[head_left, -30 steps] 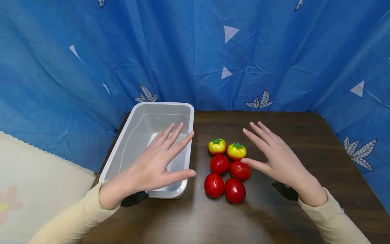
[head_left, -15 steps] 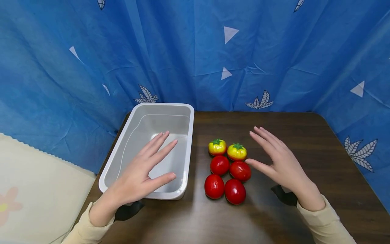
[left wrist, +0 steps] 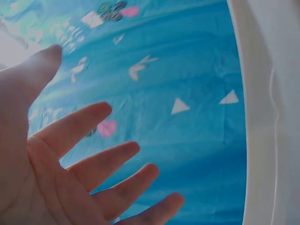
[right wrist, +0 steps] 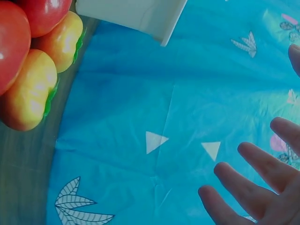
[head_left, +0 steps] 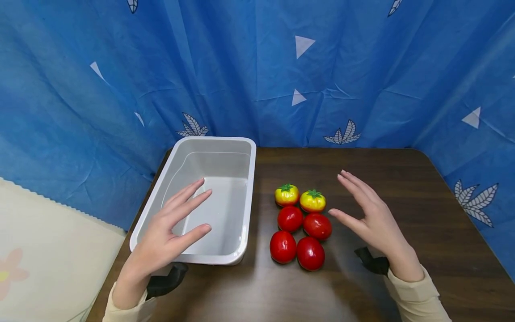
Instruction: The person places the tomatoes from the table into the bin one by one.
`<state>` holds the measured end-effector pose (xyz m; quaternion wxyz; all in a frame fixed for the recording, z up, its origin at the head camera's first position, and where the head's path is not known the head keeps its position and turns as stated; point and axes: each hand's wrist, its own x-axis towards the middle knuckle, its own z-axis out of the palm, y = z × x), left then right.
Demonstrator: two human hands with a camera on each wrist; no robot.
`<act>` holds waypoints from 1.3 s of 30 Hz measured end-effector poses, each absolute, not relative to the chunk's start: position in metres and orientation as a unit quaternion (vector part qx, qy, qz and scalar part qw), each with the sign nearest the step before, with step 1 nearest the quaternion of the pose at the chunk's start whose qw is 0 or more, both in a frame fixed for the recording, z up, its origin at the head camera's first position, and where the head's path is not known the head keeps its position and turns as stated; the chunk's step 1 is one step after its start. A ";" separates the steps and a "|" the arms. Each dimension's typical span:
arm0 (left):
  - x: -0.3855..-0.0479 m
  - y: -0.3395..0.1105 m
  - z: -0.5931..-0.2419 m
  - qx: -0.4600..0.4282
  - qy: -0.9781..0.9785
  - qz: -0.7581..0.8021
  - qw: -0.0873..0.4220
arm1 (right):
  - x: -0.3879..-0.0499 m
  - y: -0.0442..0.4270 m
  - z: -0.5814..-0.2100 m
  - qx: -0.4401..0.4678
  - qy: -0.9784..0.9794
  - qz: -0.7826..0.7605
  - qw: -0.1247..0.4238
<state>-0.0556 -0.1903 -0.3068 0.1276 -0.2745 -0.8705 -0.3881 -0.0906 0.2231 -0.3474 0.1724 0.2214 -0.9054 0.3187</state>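
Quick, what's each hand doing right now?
Left hand: open, holding nothing, over the gray bin.
Right hand: open, holding nothing, beside the red fruits.

Left sleeve: cream cloth, lightly creased, ending in a cuff at my wrist.
Right sleeve: the same cream, with a wide, slightly rumpled cuff.
Left wrist piece: black and curved, on my thumb side, a grey patch beside it.
Right wrist piece: black too, angular at its tip, also backed by grey.
Left hand: bare, fingers tapering, nails short.
Right hand: bare, fingers equally slender.
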 end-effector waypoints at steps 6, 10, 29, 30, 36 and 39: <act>-0.054 -0.203 -0.313 -0.291 -0.846 -0.417 0.163 | -0.090 0.225 -0.358 0.192 -0.906 0.342 0.159; -0.051 -0.212 -0.318 -0.277 -0.844 -0.426 0.174 | -0.091 0.227 -0.365 0.177 -0.906 0.352 0.151; -0.033 -0.242 -0.337 -0.142 -0.861 -0.455 0.176 | -0.102 0.233 -0.404 0.150 -0.909 0.372 0.117; -0.033 -0.243 -0.339 -0.139 -0.861 -0.456 0.178 | -0.102 0.233 -0.406 0.149 -0.909 0.373 0.114; -0.034 -0.244 -0.351 -0.129 -0.851 -0.462 0.213 | -0.106 0.232 -0.416 0.141 -0.911 0.376 0.098; -0.033 -0.246 -0.354 -0.106 -0.845 -0.474 0.223 | -0.108 0.232 -0.421 0.139 -0.911 0.377 0.091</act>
